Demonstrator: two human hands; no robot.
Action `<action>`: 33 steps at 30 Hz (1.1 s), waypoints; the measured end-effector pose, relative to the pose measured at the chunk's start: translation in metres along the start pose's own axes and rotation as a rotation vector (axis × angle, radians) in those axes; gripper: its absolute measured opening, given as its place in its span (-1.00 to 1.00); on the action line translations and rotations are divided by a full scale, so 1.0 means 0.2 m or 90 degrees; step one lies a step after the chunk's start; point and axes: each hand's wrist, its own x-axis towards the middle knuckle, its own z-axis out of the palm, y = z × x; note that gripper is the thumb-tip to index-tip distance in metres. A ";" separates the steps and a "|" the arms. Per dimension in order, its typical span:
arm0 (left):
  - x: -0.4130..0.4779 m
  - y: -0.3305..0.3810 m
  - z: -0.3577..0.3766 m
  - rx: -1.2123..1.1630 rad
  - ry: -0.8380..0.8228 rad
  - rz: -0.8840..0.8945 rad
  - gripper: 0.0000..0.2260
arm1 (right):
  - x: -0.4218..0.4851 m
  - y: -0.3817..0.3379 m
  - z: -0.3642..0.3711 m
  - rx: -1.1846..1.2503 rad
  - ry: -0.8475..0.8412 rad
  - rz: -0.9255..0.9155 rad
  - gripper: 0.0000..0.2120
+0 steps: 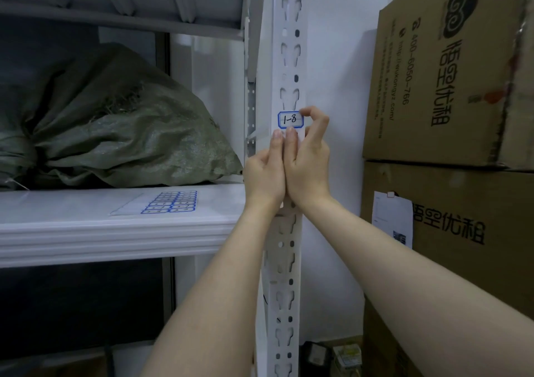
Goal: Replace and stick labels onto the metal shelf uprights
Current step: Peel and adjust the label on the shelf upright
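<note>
A blue-bordered white label (290, 119) marked "1-8" sits on the front of the white perforated shelf upright (289, 59). My right hand (309, 163) has its thumb just under the label, and its curled forefinger touches the label's top right corner. My left hand (267, 174) lies against the upright just below, thumb pointing up under the label's lower left edge. A sheet of more blue-bordered labels (170, 202) lies on the white shelf board (86, 226) to the left.
A green woven sack (115, 128) fills the shelf at left. Stacked cardboard boxes (450, 87) stand to the right of the upright, with a paper slip (393, 217) on the lower one. Small items sit on the floor below.
</note>
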 end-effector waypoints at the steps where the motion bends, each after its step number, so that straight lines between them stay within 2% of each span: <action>1: 0.00 0.00 0.00 -0.002 0.000 0.001 -0.59 | 0.00 0.00 0.00 -0.008 0.002 -0.011 -0.78; 6: 0.02 0.01 0.00 -0.007 0.005 -0.020 -0.56 | 0.04 -0.01 0.01 -0.022 0.049 -0.023 -0.73; 12: 0.03 0.02 -0.01 0.019 -0.025 -0.034 -0.49 | 0.04 -0.02 0.03 0.006 0.057 -0.016 -0.76; 24: 0.07 -0.01 -0.01 0.063 -0.013 0.016 -0.36 | 0.04 -0.01 0.03 0.007 0.061 -0.023 -0.76; 33: 0.08 0.02 -0.01 0.080 -0.009 0.046 -0.49 | 0.04 -0.02 0.03 -0.017 0.041 -0.008 -0.78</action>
